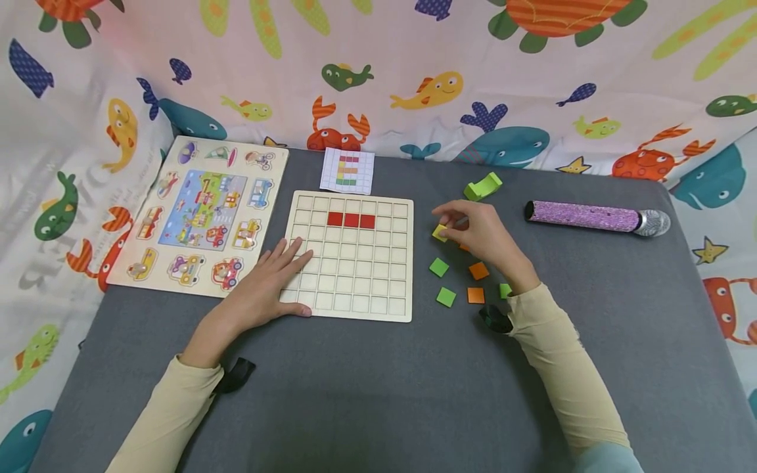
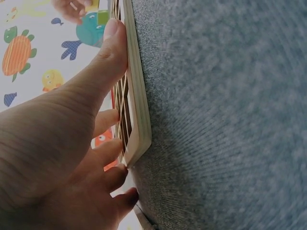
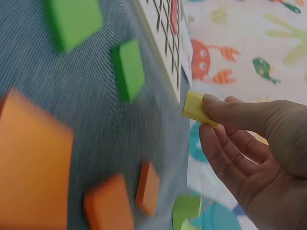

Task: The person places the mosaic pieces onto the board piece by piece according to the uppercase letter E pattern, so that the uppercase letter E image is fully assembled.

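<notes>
A wooden grid board [image 1: 353, 320] lies on the dark grey table, with three red squares [image 1: 351, 220] side by side in its second row. My left hand [image 1: 260, 289] rests on the board's left side with fingers spread; in the left wrist view the thumb [image 2: 108, 52] lies along the rim. To the right of the board, my right hand [image 1: 485, 233] pinches a yellow square block [image 3: 195, 106] between thumb and fingers, above the table. Below it lie green blocks [image 1: 439, 267] and orange blocks [image 1: 478, 270], one orange piece partly hidden by the hand.
A printed pattern card [image 1: 355, 171] sits behind the board. On the left lies a wooden vehicle puzzle [image 1: 137, 272], near my left hand. A bright green curved block [image 1: 483, 187] stands beyond my right hand, and a purple glittery microphone [image 1: 582, 217] lies farther right. Sea-animal cloth hangs behind.
</notes>
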